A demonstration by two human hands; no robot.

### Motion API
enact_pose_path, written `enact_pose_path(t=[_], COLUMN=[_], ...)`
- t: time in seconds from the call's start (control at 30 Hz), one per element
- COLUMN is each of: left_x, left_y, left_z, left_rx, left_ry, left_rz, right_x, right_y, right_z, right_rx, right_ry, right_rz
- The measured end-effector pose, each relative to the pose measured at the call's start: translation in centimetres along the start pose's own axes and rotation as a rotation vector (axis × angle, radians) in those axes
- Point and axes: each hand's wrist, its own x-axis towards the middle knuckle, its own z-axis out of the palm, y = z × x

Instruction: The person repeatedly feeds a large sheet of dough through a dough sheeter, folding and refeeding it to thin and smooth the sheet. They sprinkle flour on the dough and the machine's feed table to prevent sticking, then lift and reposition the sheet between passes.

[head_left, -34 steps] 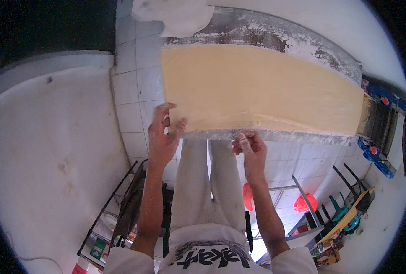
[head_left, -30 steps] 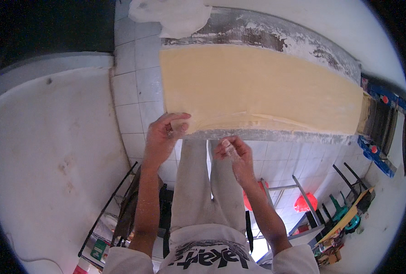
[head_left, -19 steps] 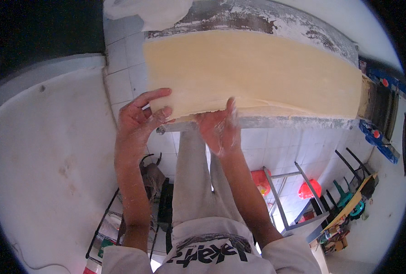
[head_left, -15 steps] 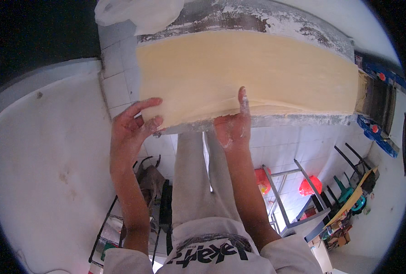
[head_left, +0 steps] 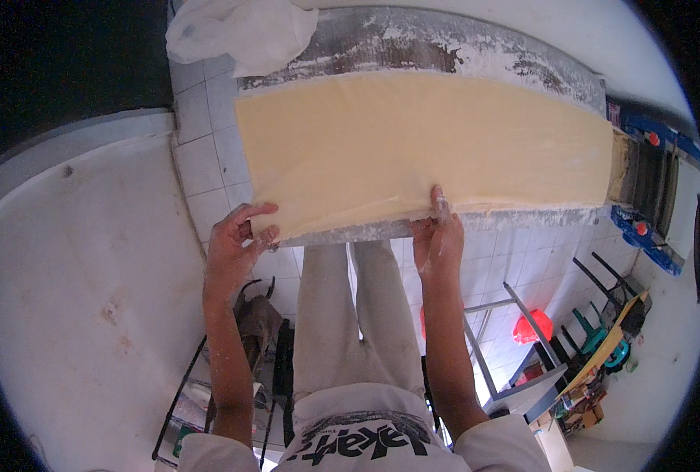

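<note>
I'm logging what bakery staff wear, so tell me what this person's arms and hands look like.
Both forearms are bare, with no gloves, watch or rings visible. The left hand and right hand are dusted with white flour, heaviest on the right fingers. Short white sleeves end above the elbows.
</note>
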Motion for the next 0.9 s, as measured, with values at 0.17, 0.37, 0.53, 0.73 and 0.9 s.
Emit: enact_pose_path(t=[0.17,0.37,0.53,0.73,0.9], left_x=[-0.1,0.5,3.2,9.5,11.0], left_y=[0.1,-1.4,0.6,1.4,-0.4], left_z=[0.1,0.4,1.3,3.3,3.3], left_rx=[0.041,0.231,0.359,0.444,0.343], left_ry=[0.025,0.189,0.627,0.872,0.919], left_rz=[-0.012,0.005,0.232,0.355,0.311], right_x=[-0.1,-1.7,0.6,9.8,12.5], right_y=[-0.1,-4.7,-10.8,-15.3,-15.6], right_z=[-1.0,-2.4,-1.8,5.4,6.9], right_rx=[-0.106,-0.87,-1.144,-1.538,-1.712], right_ry=[-0.002,-0.254,-0.343,-0.526,-0.646], right_rz=[0.018,0.095,-0.447,-1.387,-1.474])
